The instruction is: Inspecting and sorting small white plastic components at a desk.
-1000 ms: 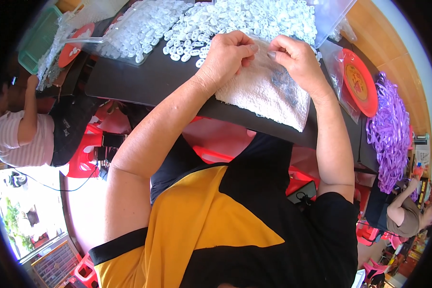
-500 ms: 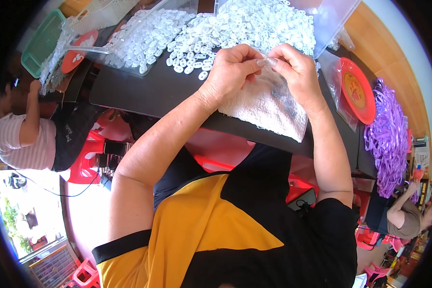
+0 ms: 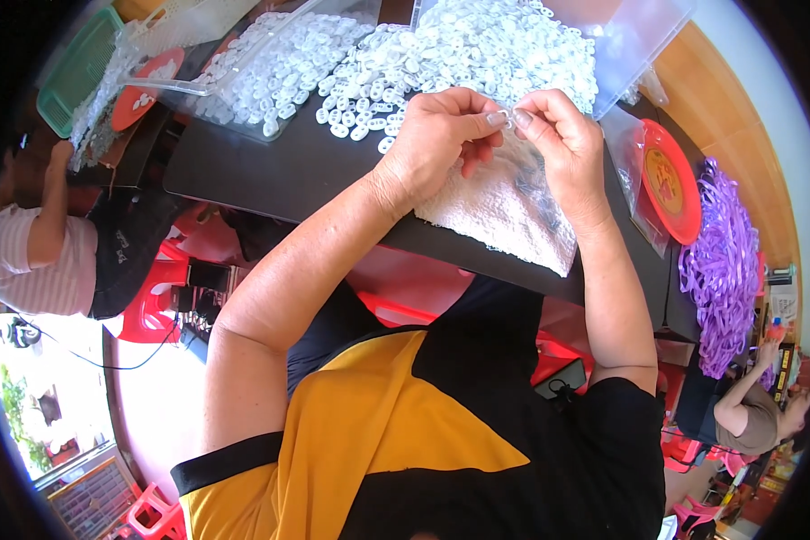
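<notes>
My left hand (image 3: 443, 137) and my right hand (image 3: 563, 148) meet above the table. Thumb and index finger of each are pinched together on a small whitish piece (image 3: 510, 118), too tiny and too covered by the fingertips to tell its kind. Below the hands a white terry towel (image 3: 495, 211) lies over the table's front edge, with something clear and shiny on it beside my right wrist. Just beyond my fingers a big heap of white oval pieces with holes (image 3: 504, 54) spreads out, and a few have strayed near my left hand (image 3: 360, 132).
Clear plastic bins (image 3: 634, 63) surround the heap on the dark table (image 3: 243, 175). To the right are a red round tray (image 3: 670, 180) and a bundle of purple ribbons (image 3: 720, 270). One person (image 3: 40, 252) sits at the left, another (image 3: 747, 409) at the far right.
Both hands keep their pinch at nearly the same place, with the fingertips slightly lower and the small piece showing a little more. The whole view has shifted slightly.
</notes>
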A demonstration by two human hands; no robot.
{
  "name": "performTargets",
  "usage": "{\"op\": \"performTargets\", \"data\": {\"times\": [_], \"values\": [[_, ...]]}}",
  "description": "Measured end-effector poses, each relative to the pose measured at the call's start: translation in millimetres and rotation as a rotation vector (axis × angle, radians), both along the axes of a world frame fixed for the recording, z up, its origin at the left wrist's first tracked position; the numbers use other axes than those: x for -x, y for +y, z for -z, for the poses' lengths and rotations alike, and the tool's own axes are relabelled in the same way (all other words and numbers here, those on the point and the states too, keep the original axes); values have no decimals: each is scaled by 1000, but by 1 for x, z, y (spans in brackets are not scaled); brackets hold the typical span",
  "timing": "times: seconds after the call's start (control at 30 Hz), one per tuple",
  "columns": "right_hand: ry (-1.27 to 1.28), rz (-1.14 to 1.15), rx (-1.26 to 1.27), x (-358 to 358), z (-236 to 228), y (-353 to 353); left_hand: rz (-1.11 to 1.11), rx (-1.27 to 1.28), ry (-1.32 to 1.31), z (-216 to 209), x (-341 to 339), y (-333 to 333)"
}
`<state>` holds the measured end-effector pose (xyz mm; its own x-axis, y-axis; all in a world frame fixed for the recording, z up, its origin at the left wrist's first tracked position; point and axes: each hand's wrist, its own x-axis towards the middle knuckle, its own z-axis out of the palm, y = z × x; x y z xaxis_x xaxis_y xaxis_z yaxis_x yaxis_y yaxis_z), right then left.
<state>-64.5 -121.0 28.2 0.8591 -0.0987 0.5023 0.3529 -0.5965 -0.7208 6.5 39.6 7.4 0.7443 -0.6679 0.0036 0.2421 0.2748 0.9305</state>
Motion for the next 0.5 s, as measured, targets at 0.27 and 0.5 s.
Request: {"op": "performTargets", "data": {"times": [0.27, 0.5], "values": [[-55, -21, -145, -3, 8, -1, 15, 6, 16, 0, 0, 0], [-3, -16, -56, -2, 7, 0, -1, 9, 27, -2, 1, 1]]}}
